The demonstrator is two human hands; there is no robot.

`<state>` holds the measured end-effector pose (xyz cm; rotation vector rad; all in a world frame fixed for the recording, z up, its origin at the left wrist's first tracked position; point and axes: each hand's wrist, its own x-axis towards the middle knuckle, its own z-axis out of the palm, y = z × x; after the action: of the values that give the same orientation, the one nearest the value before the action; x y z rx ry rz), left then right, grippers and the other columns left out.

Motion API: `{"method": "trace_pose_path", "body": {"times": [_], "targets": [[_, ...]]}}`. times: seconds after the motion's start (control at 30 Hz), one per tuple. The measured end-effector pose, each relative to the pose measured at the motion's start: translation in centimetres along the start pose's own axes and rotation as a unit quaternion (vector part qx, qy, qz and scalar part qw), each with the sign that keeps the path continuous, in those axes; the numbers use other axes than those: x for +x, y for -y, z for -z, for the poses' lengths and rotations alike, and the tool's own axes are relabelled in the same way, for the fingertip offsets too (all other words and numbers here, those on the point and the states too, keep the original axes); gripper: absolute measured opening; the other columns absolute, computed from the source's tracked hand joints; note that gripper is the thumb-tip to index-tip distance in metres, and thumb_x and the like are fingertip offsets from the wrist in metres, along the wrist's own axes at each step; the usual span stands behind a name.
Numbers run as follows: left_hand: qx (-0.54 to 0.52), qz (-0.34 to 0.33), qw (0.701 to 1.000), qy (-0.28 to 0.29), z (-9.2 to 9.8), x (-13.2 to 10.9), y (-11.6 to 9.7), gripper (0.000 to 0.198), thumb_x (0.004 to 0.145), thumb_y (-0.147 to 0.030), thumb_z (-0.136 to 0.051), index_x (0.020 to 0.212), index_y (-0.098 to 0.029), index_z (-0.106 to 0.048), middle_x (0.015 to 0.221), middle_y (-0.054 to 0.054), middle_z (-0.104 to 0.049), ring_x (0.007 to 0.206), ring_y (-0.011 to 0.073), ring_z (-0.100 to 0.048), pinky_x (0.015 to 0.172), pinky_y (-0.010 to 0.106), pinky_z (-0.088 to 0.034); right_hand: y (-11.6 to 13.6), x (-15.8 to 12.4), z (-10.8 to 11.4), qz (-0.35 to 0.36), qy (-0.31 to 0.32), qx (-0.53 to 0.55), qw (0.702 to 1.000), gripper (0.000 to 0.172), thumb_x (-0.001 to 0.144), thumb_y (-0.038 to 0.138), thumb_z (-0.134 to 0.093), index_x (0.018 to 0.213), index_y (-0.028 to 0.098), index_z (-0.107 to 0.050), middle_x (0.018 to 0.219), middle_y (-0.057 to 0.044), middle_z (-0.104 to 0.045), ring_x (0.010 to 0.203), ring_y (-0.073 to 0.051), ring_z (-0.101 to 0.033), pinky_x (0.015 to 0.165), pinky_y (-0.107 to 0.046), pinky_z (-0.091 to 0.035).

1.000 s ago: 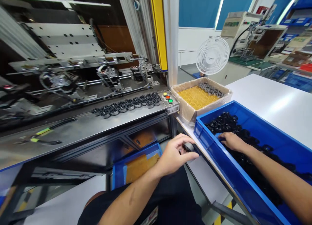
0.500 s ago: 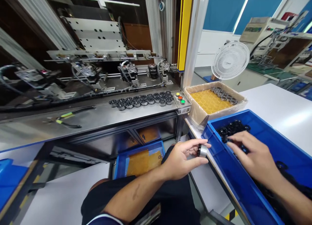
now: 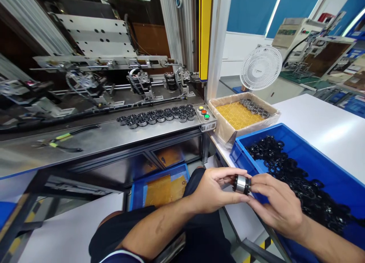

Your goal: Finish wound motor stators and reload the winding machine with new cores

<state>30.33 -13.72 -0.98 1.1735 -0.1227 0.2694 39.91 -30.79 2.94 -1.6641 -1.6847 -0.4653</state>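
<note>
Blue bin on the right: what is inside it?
The blue bin holds a heap of black ring-shaped parts. The right hand and forearm cover its near edge, so what lies there cannot be seen.

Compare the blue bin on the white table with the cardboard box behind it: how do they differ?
The blue bin is plastic, while the cardboard box is brown, plastic-lined and looks smaller. The blue bin holds a loose heap of black rings; the cardboard box holds a yellow tray with a few round parts set in rows at its far side. Both stand open on the white table.
</note>
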Motion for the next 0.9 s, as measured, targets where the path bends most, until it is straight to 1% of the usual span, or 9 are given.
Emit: {"method": "trace_pose_path", "body": {"times": [0.17, 0.37, 0.47, 0.53, 0.63, 0.7, 0.77, 0.83, 0.9], "targets": [[0.012, 0.002, 1.0, -0.01, 0.3, -0.4, -0.2, 0.057, 0.06, -0.015, -0.091, 0.113, -0.012, -0.073, 0.106, 0.01, -0.078, 0.093, 0.02, -0.075, 0.091, 0.028, -0.06, 0.0, 0.6, 0.5, 0.018, -0.003, -0.027, 0.999, 0.034, 0.084, 0.002, -0.066, 0.115, 0.01, -0.059, 0.106, -0.014, -0.064, 0.101, -0.02, -0.064, 0.084, -0.035, -0.057], [-0.049, 0.093, 0.994, -0.006, 0.3, -0.4, -0.6, 0.063, 0.052, -0.015, -0.094, 0.111, -0.013, -0.074, 0.092, 0.004, -0.077, 0.085, 0.0175, -0.074, 0.089, 0.031, -0.061, -0.5, 0.3, 0.3, 0.08, 0.007, -0.048, 0.996, 0.045, 0.079, -0.002, -0.07, 0.122, 0.009, -0.06, 0.106, -0.015, -0.066, 0.101, -0.023, -0.064, 0.083, -0.04, -0.058], [-0.051, 0.135, 0.989, 0.0, 0.5, -0.4, -0.6, 0.068, 0.05, -0.021, -0.096, 0.113, -0.013, -0.073, 0.09, 0.004, -0.076, 0.082, 0.0164, -0.072, 0.088, 0.031, -0.059, -0.5, 0.0, 0.2, 0.059, 0.024, -0.025, 0.998, 0.045, 0.08, -0.001, -0.07, 0.123, 0.008, -0.06, 0.105, -0.015, -0.066, 0.1, -0.023, -0.063, 0.083, -0.039, -0.058], [-0.035, 0.137, 0.99, 0.011, 0.5, -0.5, -0.5, 0.071, 0.054, -0.028, -0.095, 0.119, -0.011, -0.07, 0.094, 0.006, -0.076, 0.084, 0.0179, -0.072, 0.088, 0.032, -0.058, -0.4, -0.1, 0.0, 0.048, 0.029, -0.018, 0.998, 0.044, 0.081, -0.001, -0.069, 0.123, 0.006, -0.059, 0.105, -0.016, -0.065, 0.102, -0.023, -0.062, 0.085, -0.039, -0.058], [0.015, 0.086, 0.995, 0.038, 0.3, -1.1, -0.4, 0.067, 0.078, -0.038, -0.08, 0.136, -0.012, -0.058, 0.117, 0.013, -0.071, 0.104, 0.0223, -0.069, 0.098, 0.035, -0.053, -0.6, 0.0, 0.1, 0.056, 0.021, -0.035, 0.998, 0.046, 0.082, 0.001, -0.07, 0.125, 0.008, -0.059, 0.108, -0.015, -0.065, 0.107, -0.023, -0.061, 0.091, -0.039, -0.056], [0.051, 0.045, 0.995, 0.071, 0.3, -1.5, -0.5, 0.062, 0.093, -0.039, -0.064, 0.147, -0.016, -0.046, 0.137, 0.016, -0.062, 0.118, 0.0243, -0.064, 0.105, 0.038, -0.049, -0.9, 0.2, 0.3, 0.003, 0.027, -0.013, 1.0, 0.047, 0.084, 0.013, -0.073, 0.129, 0.011, -0.058, 0.115, -0.016, -0.065, 0.111, -0.023, -0.062, 0.095, -0.038, -0.055], [0.086, 0.013, 0.99, 0.107, 0.4, -1.8, -0.7, 0.057, 0.098, -0.038, -0.053, 0.151, -0.019, -0.039, 0.148, 0.017, -0.052, 0.127, 0.0262, -0.059, 0.109, 0.041, -0.046, -1.2, 0.5, 0.5, -0.079, 0.054, 0.033, 0.995, 0.052, 0.087, 0.028, -0.073, 0.134, 0.014, -0.055, 0.124, -0.016, -0.064, 0.117, -0.023, -0.062, 0.098, -0.036, -0.055], [0.131, -0.01, 0.983, 0.126, 0.5, -1.9, -0.9, 0.054, 0.1, -0.037, -0.05, 0.15, -0.019, -0.039, 0.148, 0.017, -0.051, 0.132, 0.0276, -0.054, 0.111, 0.041, -0.044, -1.3, 0.7, 0.6, -0.132, 0.083, 0.071, 0.985, 0.047, 0.09, 0.035, -0.069, 0.133, 0.019, -0.057, 0.124, -0.011, -0.068, 0.115, -0.02, -0.066, 0.097, -0.03, -0.056], [0.169, -0.024, 0.977, 0.128, 0.4, -1.9, -0.8, 0.052, 0.099, -0.038, -0.05, 0.146, -0.016, -0.042, 0.136, 0.017, -0.059, 0.13, 0.0278, -0.055, 0.108, 0.039, -0.046, -1.2, 0.8, 0.5, -0.154, 0.088, 0.085, 0.981, 0.034, 0.092, 0.032, -0.066, 0.124, 0.022, -0.063, 0.113, -0.005, -0.074, 0.101, -0.015, -0.072, 0.09, -0.022, -0.057]]}}
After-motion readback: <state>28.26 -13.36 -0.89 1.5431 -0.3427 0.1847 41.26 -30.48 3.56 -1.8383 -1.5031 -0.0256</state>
